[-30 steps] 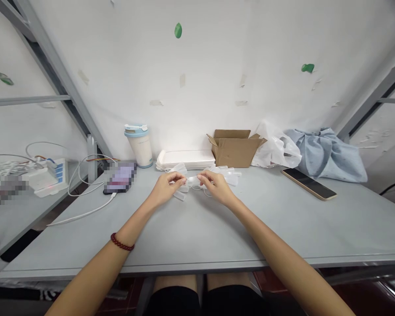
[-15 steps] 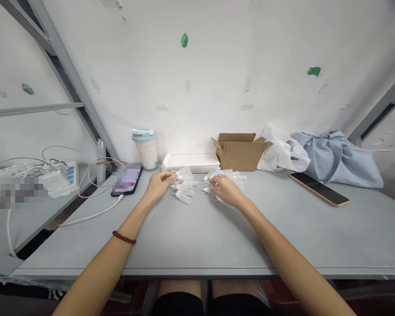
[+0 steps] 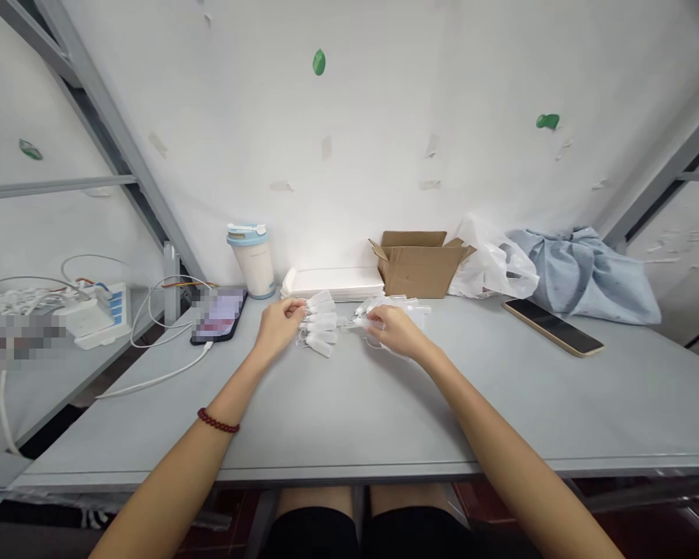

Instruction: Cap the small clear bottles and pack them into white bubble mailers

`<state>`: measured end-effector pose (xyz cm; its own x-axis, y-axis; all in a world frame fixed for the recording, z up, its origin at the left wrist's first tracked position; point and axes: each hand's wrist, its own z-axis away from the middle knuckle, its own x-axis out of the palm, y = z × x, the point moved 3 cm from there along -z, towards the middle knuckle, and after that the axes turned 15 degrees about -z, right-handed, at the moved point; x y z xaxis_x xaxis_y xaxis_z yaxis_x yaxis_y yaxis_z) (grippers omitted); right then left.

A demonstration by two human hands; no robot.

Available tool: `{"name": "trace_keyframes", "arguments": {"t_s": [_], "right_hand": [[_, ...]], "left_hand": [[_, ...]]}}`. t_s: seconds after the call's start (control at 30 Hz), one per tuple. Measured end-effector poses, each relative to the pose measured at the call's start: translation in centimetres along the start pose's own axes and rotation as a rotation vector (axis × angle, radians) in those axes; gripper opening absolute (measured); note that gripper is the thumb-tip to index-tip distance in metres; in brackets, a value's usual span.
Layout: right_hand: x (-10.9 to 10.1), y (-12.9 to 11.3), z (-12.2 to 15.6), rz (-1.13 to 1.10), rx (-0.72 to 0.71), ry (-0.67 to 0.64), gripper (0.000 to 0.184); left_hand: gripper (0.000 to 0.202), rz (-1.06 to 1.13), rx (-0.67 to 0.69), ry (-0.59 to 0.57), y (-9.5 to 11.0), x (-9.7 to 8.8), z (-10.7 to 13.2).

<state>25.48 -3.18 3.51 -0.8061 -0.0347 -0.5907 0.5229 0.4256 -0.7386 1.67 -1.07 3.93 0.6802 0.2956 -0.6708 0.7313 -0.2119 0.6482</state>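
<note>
The grey table carries a blue cloth bundle and an open cardboard box against the wall, and a lidded tumbler further left. Mid-table, the left hand curls its fingers narrowly against a row of small clear plastic pieces; whether it is gripping them is unclear. Just beside the row, the right hand pinches another clear piece.

Even, bright, diffuse lighting; faint shadows. A glare patch on the wall behind the bench. Wide-angle bending at edges; two pixelated patches left.
</note>
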Motion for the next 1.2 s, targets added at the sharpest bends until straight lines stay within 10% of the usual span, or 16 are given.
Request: {"name": "trace_keyframes", "arguments": {"t_s": [0.33, 1.2], "right_hand": [[-0.3, -2.0, 0.0, -0.219, -0.039, 0.107, 0.02], [0.5, -3.0, 0.3, -0.245, -0.146, 0.127, 0.014]], "left_hand": [[0.036, 0.165, 0.077, -0.278, 3.2, 0.8, 1.7], [0.03, 0.389, 0.013, -0.433, 3.8, 1.2, 2.0]]}}
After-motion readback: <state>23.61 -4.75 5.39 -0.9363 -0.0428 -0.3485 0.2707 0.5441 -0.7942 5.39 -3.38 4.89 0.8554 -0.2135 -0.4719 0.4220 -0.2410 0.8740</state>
